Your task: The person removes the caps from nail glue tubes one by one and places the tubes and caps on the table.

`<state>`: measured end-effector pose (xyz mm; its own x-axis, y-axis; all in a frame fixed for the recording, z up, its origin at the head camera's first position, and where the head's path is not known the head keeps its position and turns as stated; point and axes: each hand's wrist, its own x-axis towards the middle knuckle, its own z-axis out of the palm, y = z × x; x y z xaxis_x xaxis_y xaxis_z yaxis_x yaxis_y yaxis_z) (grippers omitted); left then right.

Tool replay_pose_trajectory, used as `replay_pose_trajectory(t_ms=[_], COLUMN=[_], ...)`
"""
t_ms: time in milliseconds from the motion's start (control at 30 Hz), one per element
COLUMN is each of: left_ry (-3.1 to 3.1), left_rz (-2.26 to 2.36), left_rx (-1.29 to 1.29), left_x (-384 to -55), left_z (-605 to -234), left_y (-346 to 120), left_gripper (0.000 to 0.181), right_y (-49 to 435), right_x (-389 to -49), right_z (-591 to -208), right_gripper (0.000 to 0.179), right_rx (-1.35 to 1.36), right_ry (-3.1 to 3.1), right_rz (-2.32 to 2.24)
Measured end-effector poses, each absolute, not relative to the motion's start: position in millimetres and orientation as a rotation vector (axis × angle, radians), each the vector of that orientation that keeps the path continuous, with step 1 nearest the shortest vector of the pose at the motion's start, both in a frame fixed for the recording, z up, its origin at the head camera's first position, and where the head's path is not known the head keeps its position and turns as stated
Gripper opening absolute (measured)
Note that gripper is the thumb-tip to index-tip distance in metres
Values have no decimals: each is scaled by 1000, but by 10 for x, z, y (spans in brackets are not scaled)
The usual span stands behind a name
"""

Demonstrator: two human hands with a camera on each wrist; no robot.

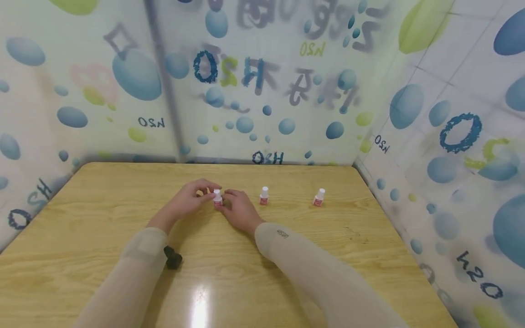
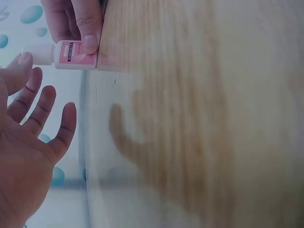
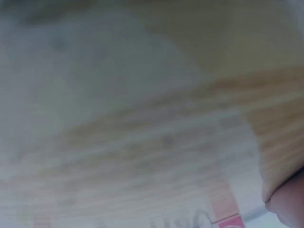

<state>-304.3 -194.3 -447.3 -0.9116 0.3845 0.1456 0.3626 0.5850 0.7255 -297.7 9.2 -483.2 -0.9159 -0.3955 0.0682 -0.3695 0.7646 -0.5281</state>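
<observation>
A small white nail glue bottle (image 1: 218, 200) with a pink label stands upright on the wooden table between the two hands. My left hand (image 1: 190, 198) pinches its white cap (image 2: 39, 54) between thumb and forefinger, while the other fingers spread away from it. From the other side my right hand (image 1: 241, 210) grips the bottle's body low down, its thumb (image 2: 89, 40) over the label near the base. In the right wrist view just a corner of the pink label (image 3: 230, 222) and a fingertip (image 3: 289, 202) show at the lower edge.
Two more such bottles stand to the right: a nearer white bottle (image 1: 264, 196) and a farther, slightly leaning-looking one (image 1: 319, 197). A small black object (image 1: 173, 258) lies by the left sleeve. Patterned curtain-like walls (image 1: 262, 105) border the table's back and right.
</observation>
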Motion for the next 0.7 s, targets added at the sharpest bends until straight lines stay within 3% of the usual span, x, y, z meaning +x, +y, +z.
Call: replay_pose_trajectory(t_ms=[233, 467, 700], left_ry=[2771, 2718, 2754], left_rz=[1271, 1261, 1240], left_rx=[598, 560, 520], left_x=[-3069, -3029, -3028], left_z=[-4495, -4445, -4424], left_y=[-1931, -1940, -1944], left_gripper=[17, 32, 21], right_y=[98, 96, 76], right_x=[-2976, -2976, -2983], right_z=[-4881, -4879, -4875], right_gripper=[41, 41, 43], right_rx=[-650, -656, -624], right_ry=[2922, 2914, 2901], right_rz=[-864, -878, -861])
